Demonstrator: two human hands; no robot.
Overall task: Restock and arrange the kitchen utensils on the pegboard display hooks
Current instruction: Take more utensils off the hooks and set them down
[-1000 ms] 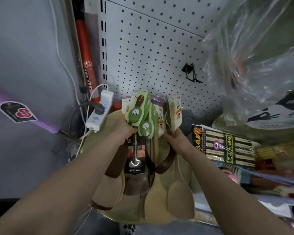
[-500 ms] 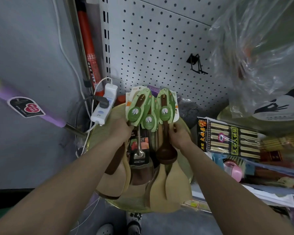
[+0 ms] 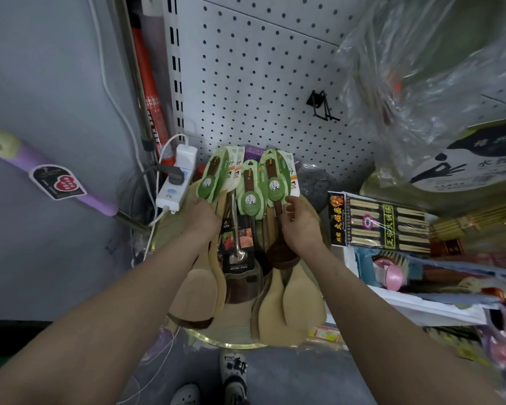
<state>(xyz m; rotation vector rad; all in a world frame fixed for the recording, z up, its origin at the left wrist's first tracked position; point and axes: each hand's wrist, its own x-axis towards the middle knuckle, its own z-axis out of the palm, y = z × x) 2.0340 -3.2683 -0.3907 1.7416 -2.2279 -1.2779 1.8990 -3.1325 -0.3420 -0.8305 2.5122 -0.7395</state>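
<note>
A bunch of wooden spatulas and spoons (image 3: 275, 305) with green card labels fans out below the white pegboard (image 3: 246, 77). My left hand (image 3: 202, 219) grips the left part of the bunch by the handles, under a green label (image 3: 212, 178). My right hand (image 3: 300, 226) pinches the handle of a dark brown wooden ladle (image 3: 281, 257) just below its green label (image 3: 275, 182). A steel-handled turner with a dark card (image 3: 237, 249) hangs in the middle of the bunch. One black wire hook (image 3: 322, 105) sticks out of the pegboard above and to the right, with nothing on it.
A round woven tray (image 3: 237, 339) lies under the utensils. A white power strip (image 3: 177, 178) with cables hangs at the left, beside a red pole (image 3: 148, 83). A chopstick pack (image 3: 380, 220) and other goods fill the shelf at right. Crumpled clear plastic (image 3: 421, 68) hangs upper right.
The view shifted slightly. My right hand slid up the dark ladle's handle toward its label, and the labelled handles sit more evenly side by side. My left hand keeps its grip.
</note>
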